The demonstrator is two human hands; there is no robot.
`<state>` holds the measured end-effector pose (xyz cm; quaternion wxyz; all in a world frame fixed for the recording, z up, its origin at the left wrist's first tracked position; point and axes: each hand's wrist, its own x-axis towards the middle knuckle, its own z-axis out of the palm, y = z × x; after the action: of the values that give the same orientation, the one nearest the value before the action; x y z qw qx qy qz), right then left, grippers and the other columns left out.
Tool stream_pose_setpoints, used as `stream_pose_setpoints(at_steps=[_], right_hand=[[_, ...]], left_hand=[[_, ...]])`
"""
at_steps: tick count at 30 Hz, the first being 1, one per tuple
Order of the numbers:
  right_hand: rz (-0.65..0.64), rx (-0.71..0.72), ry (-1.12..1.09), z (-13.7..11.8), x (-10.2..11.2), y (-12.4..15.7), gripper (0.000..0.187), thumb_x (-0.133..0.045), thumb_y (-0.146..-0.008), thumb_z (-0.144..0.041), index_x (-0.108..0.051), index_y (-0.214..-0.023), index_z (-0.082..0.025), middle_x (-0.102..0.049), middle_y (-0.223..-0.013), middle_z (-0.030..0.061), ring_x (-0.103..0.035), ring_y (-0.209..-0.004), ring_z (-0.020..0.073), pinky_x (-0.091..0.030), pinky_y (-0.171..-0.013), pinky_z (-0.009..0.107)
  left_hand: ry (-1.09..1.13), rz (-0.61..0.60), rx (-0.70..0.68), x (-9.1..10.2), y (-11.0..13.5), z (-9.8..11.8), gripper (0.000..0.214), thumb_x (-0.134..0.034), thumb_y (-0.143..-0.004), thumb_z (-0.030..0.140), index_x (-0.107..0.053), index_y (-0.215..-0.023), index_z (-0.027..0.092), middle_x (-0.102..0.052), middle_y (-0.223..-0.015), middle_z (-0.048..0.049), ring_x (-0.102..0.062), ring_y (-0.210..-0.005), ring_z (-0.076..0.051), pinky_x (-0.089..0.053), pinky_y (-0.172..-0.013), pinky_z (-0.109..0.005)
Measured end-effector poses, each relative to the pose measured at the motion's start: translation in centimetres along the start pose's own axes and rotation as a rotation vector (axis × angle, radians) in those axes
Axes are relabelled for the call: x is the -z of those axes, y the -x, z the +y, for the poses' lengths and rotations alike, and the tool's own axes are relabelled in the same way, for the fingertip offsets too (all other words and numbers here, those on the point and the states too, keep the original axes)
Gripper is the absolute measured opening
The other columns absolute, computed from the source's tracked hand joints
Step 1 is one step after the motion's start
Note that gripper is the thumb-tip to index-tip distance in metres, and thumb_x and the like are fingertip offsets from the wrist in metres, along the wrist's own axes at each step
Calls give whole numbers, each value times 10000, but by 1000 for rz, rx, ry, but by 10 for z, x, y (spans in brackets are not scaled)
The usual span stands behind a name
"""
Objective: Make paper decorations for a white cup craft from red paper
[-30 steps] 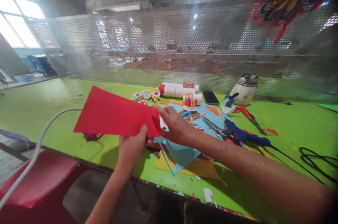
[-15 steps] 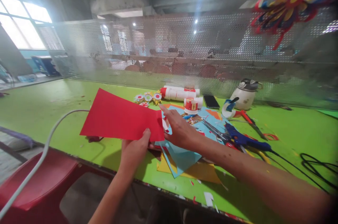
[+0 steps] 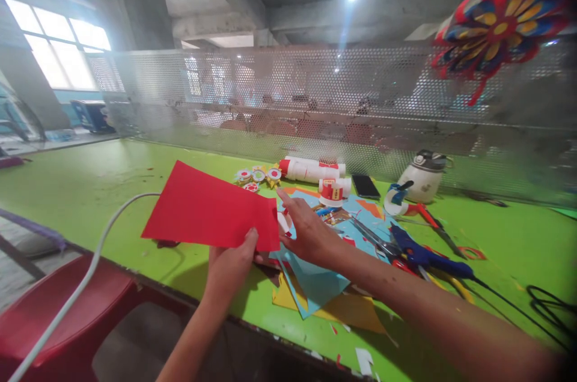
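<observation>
Broadly, a bright green table (image 3: 90,190) fills the lower view, backed by a perforated metal screen (image 3: 315,106), with a red plastic chair (image 3: 49,322) below its near edge on the left. Next in size is a red paper sheet (image 3: 207,211), held flat and slightly tilted above the table's near left part. The left hand (image 3: 229,265) pinches its lower right edge, with the thumb on top and the fingers curled underneath. The right hand (image 3: 311,232) sits just beside the sheet's right edge, fingers stretched forward and loosely apart. I cannot tell whether it grips the edge.

High on the right hangs a red, blue and yellow paper flower (image 3: 498,27). A white cable (image 3: 90,274) curves from under the sheet towards the chair. Under the right forearm lie light-blue paper (image 3: 315,280) and yellow paper (image 3: 347,310), overlapping. To their right rests a blue glue gun (image 3: 419,250). A white pot (image 3: 424,176) stands near the screen. Left of it are a dark phone (image 3: 365,185), then white glue bottles (image 3: 311,170) lying on their sides, then small paper rosettes (image 3: 259,176).
</observation>
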<state>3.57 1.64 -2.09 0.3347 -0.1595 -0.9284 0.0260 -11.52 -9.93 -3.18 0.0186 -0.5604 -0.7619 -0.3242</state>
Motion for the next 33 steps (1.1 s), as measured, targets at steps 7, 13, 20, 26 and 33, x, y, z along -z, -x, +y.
stream_pose_setpoints(at_steps=[7, 13, 20, 26, 33], right_hand=[[-57, -53, -4, 30, -31, -21, 791, -624, -755, -170, -212, -1429, -123, -505, -1155, 180, -454, -1063, 300, -415, -906, 488], [-89, -174, -73, 52, -59, -53, 720, -647, -725, -161, -345, -1365, -29, -516, -1172, 235, -481, -1093, 302, -392, -944, 474], [-49, -392, -248, 56, -14, -25, 381, -669, -734, -181, -615, -1102, -97, -604, -1096, 165, -591, -955, 240, -471, -838, 424], [-111, -569, -575, 13, 54, 21, 336, -507, -877, -412, -665, -786, -130, -672, -722, 77, -625, -625, 138, -505, -530, 260], [96, -820, -1070, -16, 96, 65, 340, -687, -719, -448, -597, -601, -142, -600, -554, -2, -512, -458, 73, -380, -452, 221]], left_hand=[[-59, -96, 31, 11, -5, -17, 362, -413, -731, 136, -652, -999, 178, -701, -625, -22, -657, -649, -212, -451, -747, -321], [67, -102, 3, 7, -4, -17, 363, -394, -711, 154, -663, -955, 154, -686, -604, -40, -639, -609, -206, -464, -687, -309], [342, -57, 103, 4, -7, -10, 229, -480, -720, 281, -671, -823, 208, -649, -540, 2, -639, -643, -218, -491, -767, -347], [657, -100, 198, -2, -7, 33, 283, -549, -722, 397, -671, -831, 167, -707, -700, -42, -672, -717, -230, -532, -733, -332], [733, -401, 29, -6, -5, 72, 335, -579, -684, 397, -685, -869, 138, -676, -600, -49, -610, -493, -187, -460, -401, -247]])
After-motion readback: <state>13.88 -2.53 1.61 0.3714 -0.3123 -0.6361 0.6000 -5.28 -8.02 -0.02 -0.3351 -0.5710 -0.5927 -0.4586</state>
